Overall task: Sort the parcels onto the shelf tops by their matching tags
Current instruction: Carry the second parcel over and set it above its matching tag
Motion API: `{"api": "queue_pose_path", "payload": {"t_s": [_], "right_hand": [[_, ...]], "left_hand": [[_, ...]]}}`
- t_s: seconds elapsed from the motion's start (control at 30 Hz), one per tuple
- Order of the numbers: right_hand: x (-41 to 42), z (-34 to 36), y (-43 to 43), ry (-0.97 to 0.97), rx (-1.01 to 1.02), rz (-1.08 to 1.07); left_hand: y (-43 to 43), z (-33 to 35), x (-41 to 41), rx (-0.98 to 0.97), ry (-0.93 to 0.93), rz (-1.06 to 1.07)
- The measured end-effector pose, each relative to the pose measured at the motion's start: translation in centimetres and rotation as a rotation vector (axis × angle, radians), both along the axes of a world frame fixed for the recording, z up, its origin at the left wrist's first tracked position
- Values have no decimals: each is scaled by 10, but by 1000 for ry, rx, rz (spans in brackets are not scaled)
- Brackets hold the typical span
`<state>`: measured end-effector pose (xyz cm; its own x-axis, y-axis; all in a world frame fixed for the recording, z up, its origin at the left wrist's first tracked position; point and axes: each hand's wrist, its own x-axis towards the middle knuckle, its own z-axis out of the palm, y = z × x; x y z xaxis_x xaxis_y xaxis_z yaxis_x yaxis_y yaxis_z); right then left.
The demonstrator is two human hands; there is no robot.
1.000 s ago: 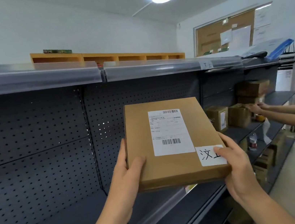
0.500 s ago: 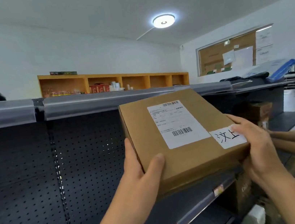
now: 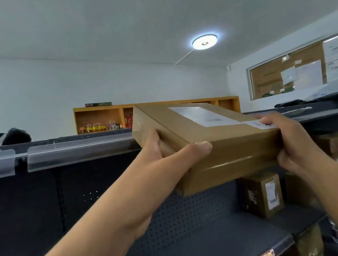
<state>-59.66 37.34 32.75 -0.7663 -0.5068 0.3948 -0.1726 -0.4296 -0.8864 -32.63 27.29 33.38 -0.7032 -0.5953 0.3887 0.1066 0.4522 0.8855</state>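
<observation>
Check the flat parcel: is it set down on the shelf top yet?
Cannot tell. The flat parcel is tilted and gripped by left hand and right hand; its far edge hides any contact with the shelf top.

Both forearms bare to frame edge, no sleeves, no watch or rings seen. Left hand (image 3: 164, 163): thumb w/ short trimmed nail showing. Right hand (image 3: 294, 142): knuckles and back of hand visible, nails not visible.
</observation>
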Motion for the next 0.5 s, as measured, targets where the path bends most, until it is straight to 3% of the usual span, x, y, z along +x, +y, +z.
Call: {"api": "queue_pose_path", "payload": {"t_s": [0.27, 0.5], "right_hand": [[-28, 59, -57, 68, -87, 45], [-70, 94, -143, 190, 35, 242]], "left_hand": [[-47, 68, -34, -70, 22, 67], [-134, 93, -70, -25, 25, 157]]}}
